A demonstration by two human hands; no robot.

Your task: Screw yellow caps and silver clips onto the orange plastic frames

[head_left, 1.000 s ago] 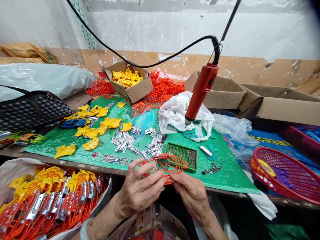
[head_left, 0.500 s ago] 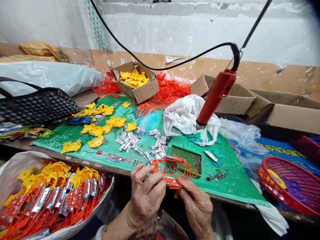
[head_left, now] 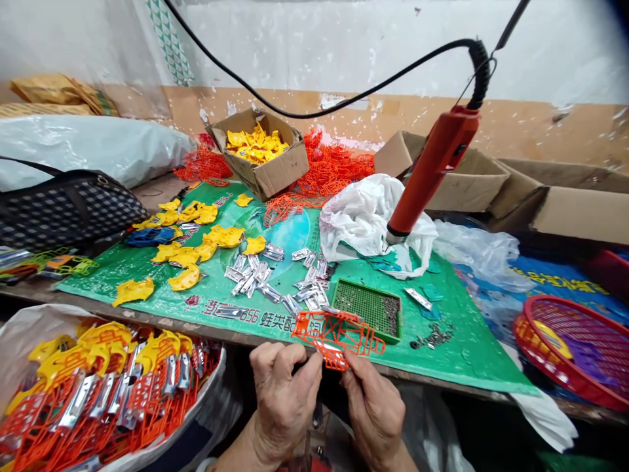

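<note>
An orange plastic lattice frame (head_left: pixel 361 335) is held up over the table's front edge, above a green tray (head_left: pixel 361 305) of small metal parts. My right hand (head_left: pixel 374 401) pinches its lower edge between thumb and fingers. My left hand (head_left: pixel 286 391) is closed, its curled fingertips and thumb at the frame's lower left corner. A shiny metal piece shows along the frame, partly hidden by the lattice. Loose silver metal clips (head_left: pixel 309 288) lie behind it on the green mat (head_left: pixel 472 354). A red electric screwdriver (head_left: pixel 432 174) hangs to the right on a black cord.
Yellow plastic parts (head_left: pixel 184 252) lie at left, with more in a cardboard box (head_left: pixel 280 172). Orange frames (head_left: pixel 339 170) are heaped behind. A white sack (head_left: pixel 219 380) of assembled pieces stands front left. A red basket (head_left: pixel 565 390) sits right, and loose screws (head_left: pixel 435 335) lie nearby.
My left fingers have come down from the frame's upper side and curled at its lower edge. My right hand has moved slightly left, still pinching the frame. The whole view has shifted a little.
</note>
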